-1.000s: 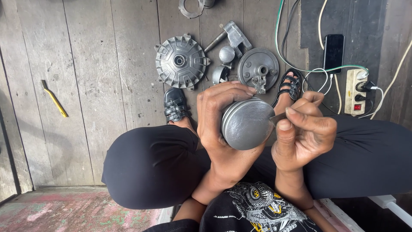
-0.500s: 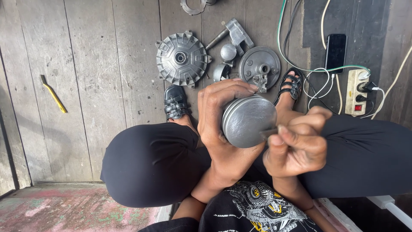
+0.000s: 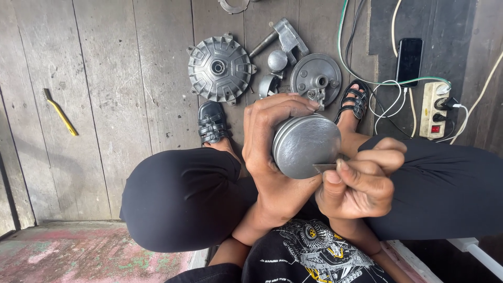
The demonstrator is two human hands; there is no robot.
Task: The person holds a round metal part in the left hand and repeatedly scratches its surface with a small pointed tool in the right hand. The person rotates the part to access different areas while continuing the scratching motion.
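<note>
The left hand is clenched around a round grey metal piston, fingers curled over the top edge, thumb side underneath, the flat crown turned up toward the camera. The piston sits mid-frame, above the person's lap, between the two black-clad knees.

The right hand sits at about four o'clock from the crown, pinched shut on a small flat blade. The blade's long axis runs roughly nine-to-three, its tip pointing to nine o'clock and touching the crown's lower rim at about five o'clock on the disc. So the piston lies up and to the left of the right grip, at ten o'clock, and the left hand is already on it.

Out on the wooden floor, at twelve o'clock from the hands, lie a finned grey hub, a round plate and a hammer. A yellow-handled brush lies well apart at nine o'clock. A phone and a power strip sit at two o'clock.
</note>
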